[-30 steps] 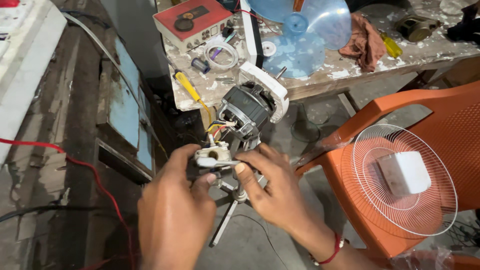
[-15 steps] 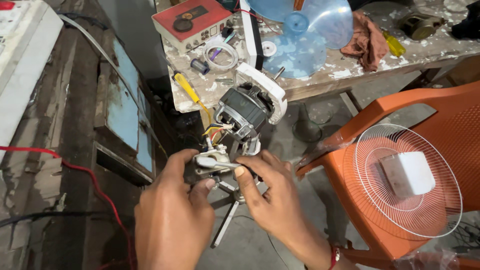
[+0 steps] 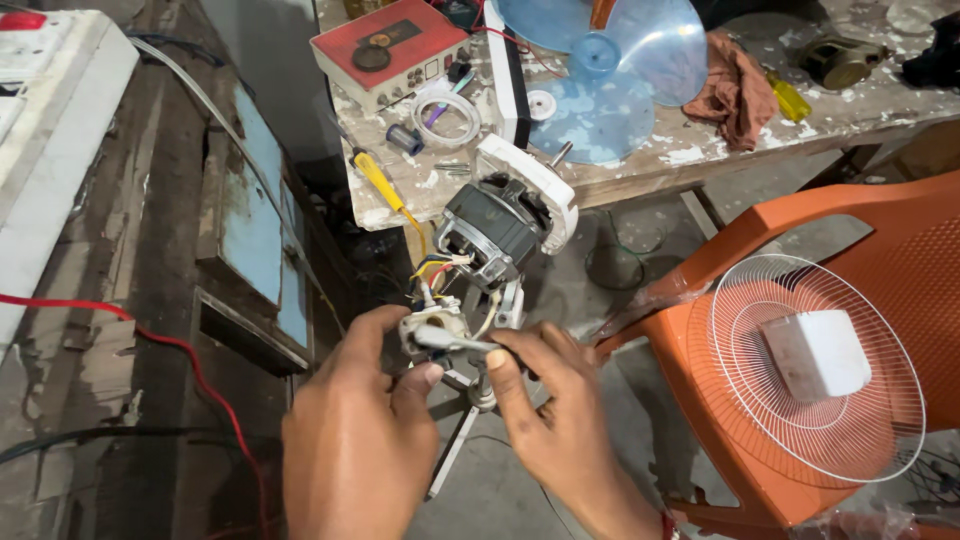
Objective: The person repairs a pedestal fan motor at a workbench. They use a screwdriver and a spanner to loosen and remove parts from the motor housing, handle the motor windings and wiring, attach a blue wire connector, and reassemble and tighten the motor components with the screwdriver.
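Closest in, the left hand (image 3: 360, 440) pinches a small white switch block (image 3: 432, 330) between thumb and fingers, and the right hand (image 3: 560, 420) grips the grey cable (image 3: 455, 341) running into that block from three o'clock. Coloured wires (image 3: 432, 272) climb from the block toward twelve o'clock into the fan motor (image 3: 492, 228), which sits dead centre on its white mount (image 3: 535, 185); the stand below is mostly hidden by the hands. At three o'clock an orange plastic chair (image 3: 880, 230) acts as the tray here, holding a white wire fan guard (image 3: 815, 370) with a white box (image 3: 815, 352) lying on it. Farther off, the paint-spattered workbench (image 3: 690, 150) carries a yellow screwdriver (image 3: 385, 185), a red-topped box (image 3: 390, 50) and a translucent blue fan blade (image 3: 620, 60), cut off at the top edge.
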A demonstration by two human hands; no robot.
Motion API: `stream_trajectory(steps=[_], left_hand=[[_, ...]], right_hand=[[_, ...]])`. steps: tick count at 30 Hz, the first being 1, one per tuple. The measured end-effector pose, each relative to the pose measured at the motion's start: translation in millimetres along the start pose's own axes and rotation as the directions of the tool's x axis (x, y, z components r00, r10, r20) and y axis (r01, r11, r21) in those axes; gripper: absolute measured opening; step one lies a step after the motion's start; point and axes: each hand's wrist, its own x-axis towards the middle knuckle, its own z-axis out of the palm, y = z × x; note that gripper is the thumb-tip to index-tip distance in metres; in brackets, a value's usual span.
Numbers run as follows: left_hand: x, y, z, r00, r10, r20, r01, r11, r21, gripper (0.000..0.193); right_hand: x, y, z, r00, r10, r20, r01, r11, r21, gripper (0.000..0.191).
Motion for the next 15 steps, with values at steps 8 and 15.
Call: stream_trajectory(steps=[8, 15], left_hand=[[0.5, 1.8, -1.3, 0.994, -0.108, 0.025, 0.107, 0.994, 0.023, 0.048], [1.1, 1.2, 0.8, 0.999, -0.051, 0.008, 0.051, 0.999, -0.014, 0.049]], right_hand=[[17.8, 9.5, 0.4, 0.999, 0.021, -0.044, -0.028, 0.986, -0.163, 0.024], [1.8, 17.4, -7.2, 0.982, 0.187, -0.001, -0.186, 0.979, -0.081, 0.023]])
